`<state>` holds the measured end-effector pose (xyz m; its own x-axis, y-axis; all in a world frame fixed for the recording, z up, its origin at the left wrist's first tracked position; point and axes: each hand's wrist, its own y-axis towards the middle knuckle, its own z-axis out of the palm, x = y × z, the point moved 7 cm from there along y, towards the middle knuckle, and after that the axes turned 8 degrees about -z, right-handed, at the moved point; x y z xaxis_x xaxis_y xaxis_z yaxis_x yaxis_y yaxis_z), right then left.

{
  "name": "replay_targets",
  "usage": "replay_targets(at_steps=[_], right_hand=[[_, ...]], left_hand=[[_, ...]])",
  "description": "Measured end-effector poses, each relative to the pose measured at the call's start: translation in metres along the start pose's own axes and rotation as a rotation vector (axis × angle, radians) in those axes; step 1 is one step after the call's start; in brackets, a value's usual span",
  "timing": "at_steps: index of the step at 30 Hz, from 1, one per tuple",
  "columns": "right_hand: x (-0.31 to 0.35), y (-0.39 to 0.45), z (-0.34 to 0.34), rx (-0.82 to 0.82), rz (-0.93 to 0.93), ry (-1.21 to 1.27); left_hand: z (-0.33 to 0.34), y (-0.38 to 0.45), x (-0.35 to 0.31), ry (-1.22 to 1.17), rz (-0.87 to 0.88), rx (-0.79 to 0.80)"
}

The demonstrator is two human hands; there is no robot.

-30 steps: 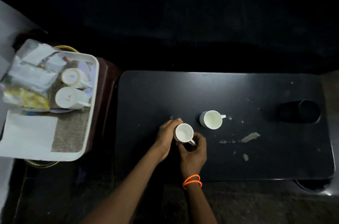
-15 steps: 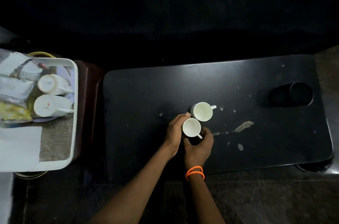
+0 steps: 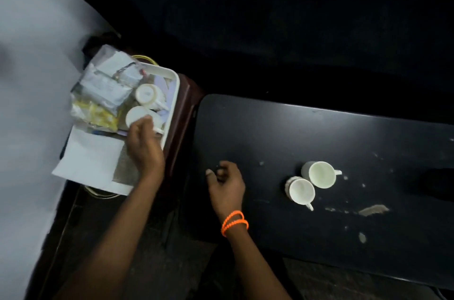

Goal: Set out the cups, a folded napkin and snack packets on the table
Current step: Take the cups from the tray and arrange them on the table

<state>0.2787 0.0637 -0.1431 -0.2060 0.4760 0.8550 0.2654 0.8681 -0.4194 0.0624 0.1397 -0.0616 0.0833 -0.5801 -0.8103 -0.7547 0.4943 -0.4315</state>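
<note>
Two white cups stand upright and touching on the black table (image 3: 270, 140): the far cup (image 3: 320, 174) and the near cup (image 3: 301, 191). To the left, a white tray (image 3: 173, 100) holds two more white cups lying on their sides, an upper one (image 3: 147, 94) and a lower one (image 3: 136, 115). It also holds silvery and yellow snack packets (image 3: 105, 90) and a white napkin (image 3: 88, 159). My left hand (image 3: 145, 149) reaches into the tray, its fingertips at the lower cup. My right hand (image 3: 226, 186), empty with loosely curled fingers, hovers over the table's left end.
The tray rests on a dark brown stand (image 3: 183, 122) beside the table's left end. A woven mat (image 3: 125, 169) lies in the tray under my left wrist. A dark object (image 3: 437, 184) sits at the table's right side. A pale wall is at the left.
Both hands have let go of the near cup, which now stands against the far cup. My left hand has moved left into the tray, my right hand has drawn left, and the view has turned left.
</note>
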Motion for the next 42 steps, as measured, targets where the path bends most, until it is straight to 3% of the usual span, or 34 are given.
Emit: replay_targets(at_steps=[3, 6, 9, 12, 16, 21, 24, 27, 32, 35, 42], right_hand=[[0.064, 0.02, 0.061, 0.266, -0.223, -0.075], [0.112, 0.034, 0.113, 0.47, -0.374, -0.164], [0.126, 0.051, 0.147, 0.524, -0.357, -0.253], [0.124, 0.062, 0.15, 0.494, -0.292, -0.28], [0.115, 0.05, 0.134, 0.501, -0.106, 0.013], [0.121, 0.04, 0.095, 0.544, -0.027, 0.297], [0.108, 0.053, 0.057, 0.644, -0.018, 0.325], [0.08, 0.07, 0.018, 0.804, 0.02, 0.18], [0.045, 0.105, -0.052, 0.89, -0.045, -0.237], [0.026, 0.124, -0.084, 0.848, -0.084, -0.473], [0.008, 0.13, -0.11, 0.825, -0.185, -0.724]], left_hand=[[-0.032, 0.055, -0.009, 0.154, -0.068, -0.167], [-0.03, 0.092, 0.005, 0.131, -0.265, -0.006], [-0.013, 0.097, 0.013, -0.014, -0.435, 0.238], [-0.014, 0.101, 0.013, -0.105, -0.476, 0.258], [-0.024, 0.096, 0.022, -0.306, -0.53, 0.285], [-0.029, 0.055, 0.032, -0.463, -0.415, 0.414], [-0.008, 0.013, 0.031, -0.408, -0.384, 0.659], [0.031, -0.027, 0.043, -0.164, -0.325, 0.914], [0.089, -0.076, 0.077, 0.338, 0.005, 0.754], [0.121, -0.113, 0.093, 0.458, 0.228, 0.664], [0.158, -0.166, 0.122, 0.647, 0.356, 0.501]])
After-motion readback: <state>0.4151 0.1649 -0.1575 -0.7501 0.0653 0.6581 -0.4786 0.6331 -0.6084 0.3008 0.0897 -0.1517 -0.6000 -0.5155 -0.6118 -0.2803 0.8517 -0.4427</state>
